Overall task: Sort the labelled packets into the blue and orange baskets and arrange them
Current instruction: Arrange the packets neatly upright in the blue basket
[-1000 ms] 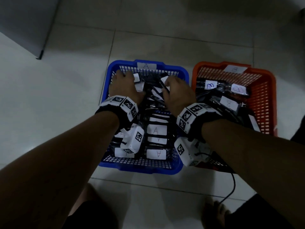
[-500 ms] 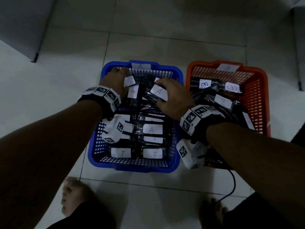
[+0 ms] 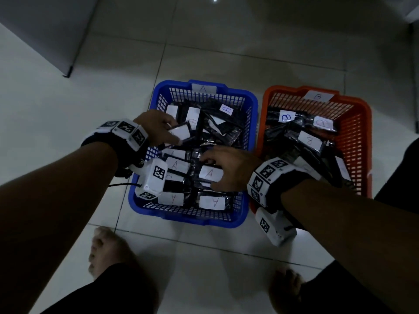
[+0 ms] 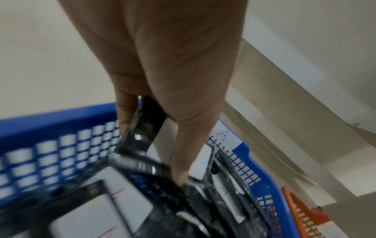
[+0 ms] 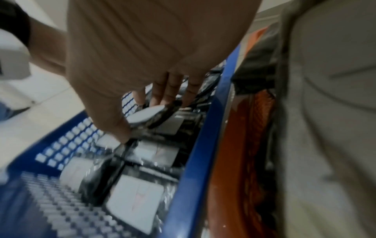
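Note:
The blue basket (image 3: 251, 105) tagged A holds several black packets with white A labels. Beside it on the right, the orange basket (image 3: 362, 137) tagged B holds black packets labelled B. My left hand (image 3: 169, 132) is over the blue basket's left side and pinches a black packet (image 3: 181, 132) with a white label, lifted and tilted. In the left wrist view that packet (image 4: 142, 128) hangs between thumb and fingers (image 4: 124, 116). My right hand (image 3: 209, 172) is at the basket's middle right, fingers and thumb around an A packet (image 3: 212, 174) lying on the rows.
Both baskets stand side by side on a pale tiled floor (image 3: 226, 37). My bare feet (image 3: 106, 252) are just in front of them. A grey cabinet corner (image 3: 65, 73) stands at the far left. A thin cable (image 3: 122, 184) runs from the left wrist camera.
Both hands have drawn back from the far end of the blue basket. The left now holds a packet raised. The right has carried an A packet to the middle rows.

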The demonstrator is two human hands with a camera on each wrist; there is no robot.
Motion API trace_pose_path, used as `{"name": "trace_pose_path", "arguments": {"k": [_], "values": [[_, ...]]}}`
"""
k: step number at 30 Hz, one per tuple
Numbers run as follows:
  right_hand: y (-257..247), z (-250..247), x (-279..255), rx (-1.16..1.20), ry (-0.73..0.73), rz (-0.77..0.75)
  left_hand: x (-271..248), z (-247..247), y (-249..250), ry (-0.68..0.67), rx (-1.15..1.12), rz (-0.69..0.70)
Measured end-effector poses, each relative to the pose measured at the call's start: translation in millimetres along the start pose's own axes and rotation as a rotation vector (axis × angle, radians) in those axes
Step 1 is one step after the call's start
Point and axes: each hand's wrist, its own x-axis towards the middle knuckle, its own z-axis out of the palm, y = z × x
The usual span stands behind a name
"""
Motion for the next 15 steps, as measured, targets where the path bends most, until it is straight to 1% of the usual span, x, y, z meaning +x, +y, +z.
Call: {"name": "trace_pose_path", "arguments": {"k": [2, 3, 5, 7, 8, 9, 10, 11, 12, 13, 15], "values": [[-1.6, 1.6, -1.1, -0.030, -0.019, 0.009, -11.4, 6.6, -6.6, -0.102, 0.057, 0.006], [-1.1, -0.1, -1.0, -0.027, 0.022, 0.020, -17.1, 10.8, -8.9, -0.150, 0.077, 0.004], [0.7, -5.0, 1.5, 0.001, 0.208, 0.047, -25.6, 20.7, -11.3, -0.244, 0.160, 0.019], [5.9, -12.2, 11.1, 0.030, 0.453, 0.098, -28.1, 30.4, -10.3, -0.330, 0.284, 0.025], [8.9, -16.9, 18.0, 0.038, 0.551, 0.131, -26.6, 35.1, -10.8, -0.349, 0.302, -0.007], [11.9, -22.0, 25.0, 0.038, 0.609, 0.160, -26.0, 38.2, -10.2, -0.351, 0.292, -0.035], [15.2, -26.6, 32.9, 0.030, 0.621, 0.190, -23.8, 39.2, -8.9, -0.335, 0.278, -0.071], [18.3, -30.7, 39.9, 0.021, 0.592, 0.222, -20.6, 37.5, -5.2, -0.304, 0.286, -0.081], [21.5, -33.8, 45.6, 0.018, 0.537, 0.255, -16.6, 35.3, -1.5, -0.259, 0.322, -0.058], [25.2, -36.1, 50.9, 0.024, 0.484, 0.278, -11.9, 31.0, 3.3, -0.190, 0.350, -0.020], [31.2, -40.2, 58.3, 0.045, 0.435, 0.290, -1.2, 24.8, 13.8, -0.035, 0.293, 0.045]]}}
